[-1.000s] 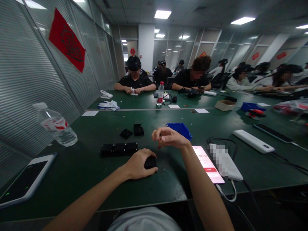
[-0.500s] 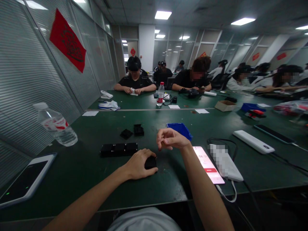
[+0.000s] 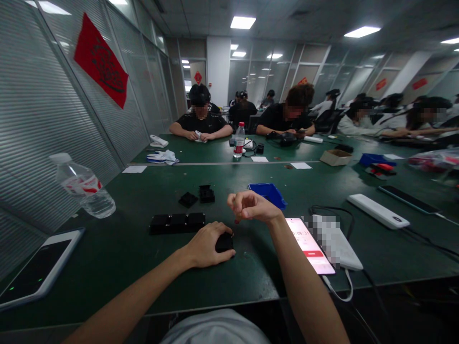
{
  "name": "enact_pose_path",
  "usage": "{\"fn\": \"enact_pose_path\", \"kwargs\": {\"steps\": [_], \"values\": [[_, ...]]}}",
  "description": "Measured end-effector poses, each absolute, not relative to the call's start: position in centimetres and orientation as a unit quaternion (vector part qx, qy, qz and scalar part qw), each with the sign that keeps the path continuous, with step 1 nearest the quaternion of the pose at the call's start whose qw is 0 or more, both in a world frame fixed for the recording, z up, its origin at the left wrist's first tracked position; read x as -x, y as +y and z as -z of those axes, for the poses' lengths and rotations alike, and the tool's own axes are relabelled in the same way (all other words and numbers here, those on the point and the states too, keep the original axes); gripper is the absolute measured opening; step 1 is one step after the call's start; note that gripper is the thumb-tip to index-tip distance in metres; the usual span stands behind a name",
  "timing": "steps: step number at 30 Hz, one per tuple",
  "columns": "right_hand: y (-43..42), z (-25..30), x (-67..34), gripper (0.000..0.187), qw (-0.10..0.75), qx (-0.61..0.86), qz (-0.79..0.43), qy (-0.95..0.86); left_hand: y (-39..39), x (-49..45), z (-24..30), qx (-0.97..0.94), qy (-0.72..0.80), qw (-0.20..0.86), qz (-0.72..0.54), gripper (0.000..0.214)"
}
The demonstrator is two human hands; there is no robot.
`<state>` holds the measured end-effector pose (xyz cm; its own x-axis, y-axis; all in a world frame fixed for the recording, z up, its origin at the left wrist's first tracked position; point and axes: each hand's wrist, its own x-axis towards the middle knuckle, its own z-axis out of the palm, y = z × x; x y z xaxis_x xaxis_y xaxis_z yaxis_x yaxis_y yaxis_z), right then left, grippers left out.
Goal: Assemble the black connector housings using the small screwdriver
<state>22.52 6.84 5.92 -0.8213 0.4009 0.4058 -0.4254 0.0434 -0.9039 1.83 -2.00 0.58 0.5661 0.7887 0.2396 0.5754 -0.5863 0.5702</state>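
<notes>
Green desk (image 3: 118, 260), with steadying and fine fingertip work in hand.
The right hand (image 3: 253, 205) hovers, fingers curled inward; whether they pinch something small, I cannot tell. The left hand (image 3: 206, 246) rests lower on the desk. Just beyond and left of it lies a row of three black blocks (image 3: 178, 223); behind the right hand, a blue tray (image 3: 273, 193). Smallest, a single black block (image 3: 224, 243) sits within the left hand's grasp. The next move seems to call for a firm left hold and precise right fingertips.
</notes>
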Motion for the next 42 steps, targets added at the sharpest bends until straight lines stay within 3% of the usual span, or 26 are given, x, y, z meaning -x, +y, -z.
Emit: {"fn": "enact_pose_path", "kwargs": {"steps": [5,12,23,33,42], "values": [[6.72,-6.14,-22.61,0.012,0.293,-0.021,-0.692,-0.66,-2.11,-1.89,-0.75,-0.858,0.398,0.22,-0.238,0.037],[6.72,-6.1,-22.71,0.019,0.247,-0.022,-0.718,-0.651,-2.04,-1.79,-0.58,-0.866,0.385,0.209,-0.239,0.035],[6.76,-6.13,-22.85,0.028,0.251,0.017,-0.726,-0.64,-2.06,-1.75,-0.72,-0.869,0.381,0.211,-0.234,0.034],[6.62,-6.32,-22.68,0.015,0.248,-0.035,-0.708,-0.661,-2.06,-1.84,-0.89,-0.87,0.38,0.212,-0.23,0.033],[6.79,-6.14,-22.79,0.016,0.26,-0.03,-0.694,-0.671,-2.08,-1.83,-0.81,-0.869,0.38,0.214,-0.233,0.033]]}}
